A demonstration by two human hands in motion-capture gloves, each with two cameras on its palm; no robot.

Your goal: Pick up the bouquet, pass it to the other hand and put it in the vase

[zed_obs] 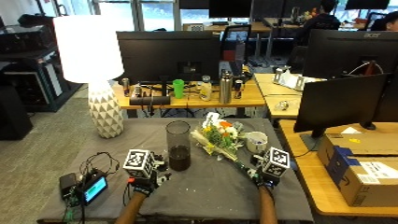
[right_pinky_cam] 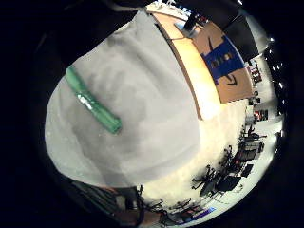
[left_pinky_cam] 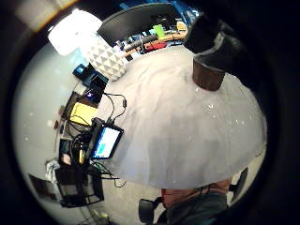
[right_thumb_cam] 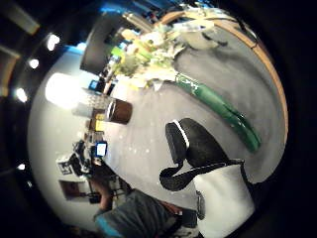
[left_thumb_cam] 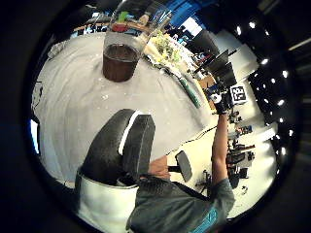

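The bouquet (zed_obs: 217, 135) of white, yellow and orange flowers lies on the grey-clothed table (zed_obs: 205, 196), its green-wrapped stems (zed_obs: 241, 164) pointing toward my right hand (zed_obs: 264, 181). That hand hovers just over the stem end with fingers relaxed and nothing in it; the stems (right_thumb_cam: 218, 106) (right_pinky_cam: 92, 107) lie flat on the cloth below it. A tall glass vase (zed_obs: 179, 147) with dark liquid at its bottom stands upright left of the flowers. My left hand (zed_obs: 144, 186) is near the front edge, short of the vase (left_thumb_cam: 121, 53), empty, with its fingers (left_thumb_cam: 121, 145) only slightly bent.
A white mug (zed_obs: 256, 140) stands right of the flowers. A small screen device (zed_obs: 93, 189) with cables sits at the table's front left corner. A white lamp (zed_obs: 93, 70) stands at the back left, and cardboard boxes (zed_obs: 360, 158) lie on the desk to the right.
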